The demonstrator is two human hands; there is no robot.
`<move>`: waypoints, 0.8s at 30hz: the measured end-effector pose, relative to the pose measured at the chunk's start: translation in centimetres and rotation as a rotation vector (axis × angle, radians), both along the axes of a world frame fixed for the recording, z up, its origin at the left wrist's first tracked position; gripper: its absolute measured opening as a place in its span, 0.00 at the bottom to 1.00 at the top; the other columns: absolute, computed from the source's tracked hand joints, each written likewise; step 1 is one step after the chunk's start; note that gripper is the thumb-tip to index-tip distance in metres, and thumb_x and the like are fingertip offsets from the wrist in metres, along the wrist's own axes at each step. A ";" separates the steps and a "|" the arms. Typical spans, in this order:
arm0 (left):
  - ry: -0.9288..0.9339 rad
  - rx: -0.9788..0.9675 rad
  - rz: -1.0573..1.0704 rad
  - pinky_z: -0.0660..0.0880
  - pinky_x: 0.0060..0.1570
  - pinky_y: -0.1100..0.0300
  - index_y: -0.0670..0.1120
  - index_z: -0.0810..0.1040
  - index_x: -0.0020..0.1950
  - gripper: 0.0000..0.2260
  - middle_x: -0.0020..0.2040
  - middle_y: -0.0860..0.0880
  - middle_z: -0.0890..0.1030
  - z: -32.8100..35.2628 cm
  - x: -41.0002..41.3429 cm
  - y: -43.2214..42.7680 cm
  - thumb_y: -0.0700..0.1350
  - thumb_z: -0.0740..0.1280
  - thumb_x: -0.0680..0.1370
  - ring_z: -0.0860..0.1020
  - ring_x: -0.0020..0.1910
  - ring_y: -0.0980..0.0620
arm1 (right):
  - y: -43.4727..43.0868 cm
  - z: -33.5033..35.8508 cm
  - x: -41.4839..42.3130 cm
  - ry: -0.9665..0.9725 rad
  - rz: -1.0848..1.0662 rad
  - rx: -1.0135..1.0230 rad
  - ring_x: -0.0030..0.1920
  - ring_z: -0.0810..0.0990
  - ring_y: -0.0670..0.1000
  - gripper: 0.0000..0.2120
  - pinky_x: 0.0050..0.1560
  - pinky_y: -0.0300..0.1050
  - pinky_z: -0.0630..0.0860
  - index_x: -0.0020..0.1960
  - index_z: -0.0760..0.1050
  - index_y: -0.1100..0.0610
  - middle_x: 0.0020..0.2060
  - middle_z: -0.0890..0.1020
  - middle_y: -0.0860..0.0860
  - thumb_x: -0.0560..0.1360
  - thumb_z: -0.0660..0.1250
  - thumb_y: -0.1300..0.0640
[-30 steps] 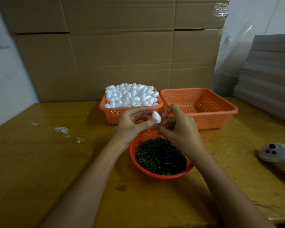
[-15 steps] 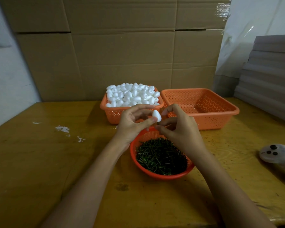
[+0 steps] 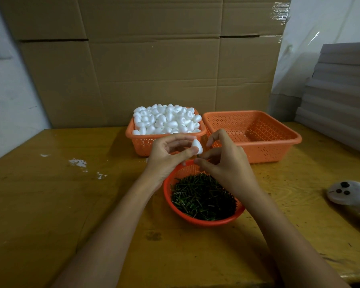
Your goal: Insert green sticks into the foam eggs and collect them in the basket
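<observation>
Head view: both hands meet above the far rim of the round basket (image 3: 206,223), at the middle of the table (image 3: 50,204). The left hand (image 3: 166,159) grips one egg (image 3: 196,146) between the thumb and curled fingers, with the thumb lying across the egg's near side. The right hand (image 3: 229,165) sits just right of the egg. Its thumb and a finger pinch a stick (image 3: 197,156), of which only a short green sliver shows just under the egg. Whether the stick touches the egg I cannot tell. The right index finger (image 3: 213,138) is raised and bent, its tip just beside the egg and apart from it.

Sticks (image 3: 204,196) fill the round basket in a dark green heap, near of the hands and partly under the right wrist. Far of the hands two square orange baskets stand side by side. The left basket (image 3: 146,144) is heaped with eggs (image 3: 164,119). The right basket (image 3: 264,151) shows its perforated floor. The held egg lies in front of the left basket's near right corner.

A white controller (image 3: 345,194) with three dark buttons lies at the table's right edge. White flecks (image 3: 78,162) mark the table on the left. Cardboard (image 3: 154,69) stands behind the baskets, and grey boards (image 3: 341,90) are stacked at far right.
</observation>
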State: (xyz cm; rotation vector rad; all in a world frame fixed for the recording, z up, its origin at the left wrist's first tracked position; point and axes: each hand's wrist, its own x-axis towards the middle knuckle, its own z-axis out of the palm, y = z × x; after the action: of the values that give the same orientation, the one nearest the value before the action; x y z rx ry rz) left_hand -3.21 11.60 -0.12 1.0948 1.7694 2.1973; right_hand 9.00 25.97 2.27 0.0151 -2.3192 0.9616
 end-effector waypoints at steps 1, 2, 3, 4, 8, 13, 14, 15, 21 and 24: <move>-0.003 0.008 0.001 0.80 0.37 0.60 0.54 0.88 0.54 0.11 0.52 0.45 0.88 0.0 0.0 0.0 0.47 0.81 0.72 0.85 0.47 0.51 | 0.0 -0.1 0.0 0.005 -0.004 -0.002 0.40 0.86 0.46 0.21 0.47 0.61 0.80 0.55 0.68 0.55 0.38 0.87 0.43 0.74 0.79 0.57; -0.006 0.017 -0.003 0.80 0.37 0.59 0.54 0.88 0.54 0.12 0.53 0.45 0.88 0.0 0.1 0.0 0.49 0.81 0.71 0.85 0.47 0.51 | 0.1 -0.1 0.0 0.009 -0.008 -0.010 0.40 0.86 0.46 0.20 0.47 0.60 0.81 0.55 0.68 0.55 0.38 0.87 0.42 0.74 0.79 0.57; -0.007 0.025 -0.012 0.81 0.37 0.60 0.55 0.88 0.55 0.13 0.54 0.45 0.88 0.0 0.0 0.0 0.49 0.81 0.71 0.85 0.47 0.50 | 0.2 -0.1 -0.1 0.011 -0.012 -0.027 0.39 0.86 0.45 0.19 0.47 0.59 0.81 0.55 0.69 0.54 0.38 0.87 0.43 0.74 0.79 0.57; 0.000 0.032 -0.029 0.81 0.37 0.60 0.55 0.87 0.57 0.15 0.55 0.45 0.88 0.0 0.0 0.0 0.49 0.81 0.72 0.85 0.48 0.50 | 0.4 -0.1 -0.1 0.013 -0.018 -0.049 0.39 0.86 0.44 0.18 0.47 0.59 0.82 0.55 0.70 0.53 0.39 0.88 0.43 0.74 0.79 0.57; -0.014 0.056 -0.021 0.79 0.32 0.60 0.50 0.80 0.69 0.18 0.59 0.46 0.87 0.1 -0.5 0.2 0.45 0.74 0.79 0.84 0.46 0.53 | 2.0 0.2 -0.2 0.053 -0.110 -0.118 0.39 0.87 0.43 0.14 0.46 0.58 0.84 0.53 0.75 0.50 0.40 0.88 0.43 0.73 0.79 0.55; -0.073 0.086 0.106 0.74 0.29 0.60 0.47 0.81 0.68 0.13 0.55 0.44 0.87 -0.3 -1.3 -0.3 0.46 0.69 0.84 0.78 0.41 0.51 | 5.5 0.6 -0.1 0.105 -0.317 -0.173 0.37 0.87 0.46 0.09 0.45 0.60 0.84 0.47 0.78 0.49 0.39 0.87 0.46 0.74 0.78 0.55; -0.073 0.092 0.111 0.74 0.30 0.60 0.47 0.81 0.67 0.13 0.54 0.43 0.87 -0.3 -1.3 -0.3 0.47 0.69 0.84 0.78 0.41 0.51 | 6.2 0.6 0.0 0.117 -0.369 -0.160 0.37 0.87 0.45 0.08 0.46 0.60 0.84 0.46 0.79 0.49 0.39 0.87 0.45 0.74 0.78 0.55; -0.075 0.097 0.112 0.74 0.30 0.60 0.48 0.82 0.66 0.13 0.54 0.43 0.87 -0.3 -1.3 -0.3 0.48 0.68 0.83 0.78 0.41 0.51 | 6.7 0.6 0.2 0.125 -0.417 -0.140 0.38 0.87 0.45 0.06 0.46 0.59 0.84 0.46 0.81 0.49 0.38 0.87 0.45 0.75 0.78 0.55; -0.089 0.080 0.096 0.74 0.30 0.59 0.50 0.84 0.61 0.11 0.51 0.45 0.87 -0.3 -1.0 0.0 0.51 0.69 0.81 0.78 0.41 0.50 | 8.6 0.1 0.4 0.103 -0.577 -0.064 0.41 0.87 0.49 0.04 0.47 0.58 0.83 0.49 0.85 0.52 0.42 0.88 0.48 0.76 0.75 0.52; -0.090 0.079 0.096 0.75 0.30 0.60 0.50 0.84 0.61 0.11 0.51 0.44 0.86 -0.3 -0.9 -0.1 0.50 0.69 0.81 0.79 0.41 0.50 | 8.8 0.0 0.2 0.095 -0.594 -0.032 0.42 0.86 0.49 0.06 0.48 0.57 0.84 0.51 0.86 0.53 0.43 0.88 0.48 0.77 0.75 0.52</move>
State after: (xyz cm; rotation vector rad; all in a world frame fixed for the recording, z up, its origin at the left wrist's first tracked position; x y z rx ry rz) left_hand -4.11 11.51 -0.44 0.9278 1.7464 2.3508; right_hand 9.24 34.76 2.24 -0.5937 -2.0331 0.6707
